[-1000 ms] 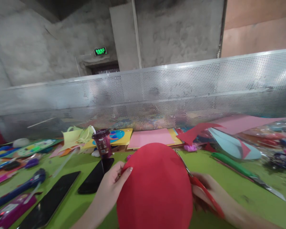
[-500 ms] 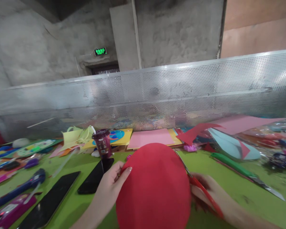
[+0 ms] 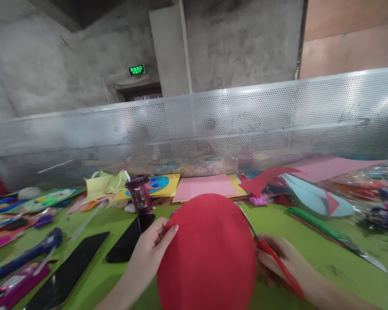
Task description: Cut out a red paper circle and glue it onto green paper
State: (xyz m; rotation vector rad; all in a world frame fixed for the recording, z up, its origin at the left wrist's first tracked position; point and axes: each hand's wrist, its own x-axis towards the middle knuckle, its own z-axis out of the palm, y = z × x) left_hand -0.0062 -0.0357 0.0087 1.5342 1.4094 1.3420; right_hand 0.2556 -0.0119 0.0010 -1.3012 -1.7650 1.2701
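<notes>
A large rounded sheet of red paper [image 3: 210, 258] is held up in front of me, its lower edge running out of view. My left hand [image 3: 155, 245] pinches its left edge, thumb on the near face and fingers behind. On the other side, my right hand [image 3: 280, 258] grips a pair of scissors [image 3: 274, 254] by their red handles. The scissor blades point up and to the left, lying along the paper's right edge; part of them is hidden behind the sheet.
Two black phones [image 3: 67, 269] [image 3: 126, 241] and a purple lidded cup [image 3: 139, 196] stand left. Glue guns [image 3: 22, 256] lie far left. Green-handled scissors [image 3: 333, 234] rest at right. Coloured paper [image 3: 207, 187] lines the back, before a perforated metal screen [image 3: 213, 125].
The red sheet has shifted very slightly left at its right edge. Both hands keep nearly the same place and hold.
</notes>
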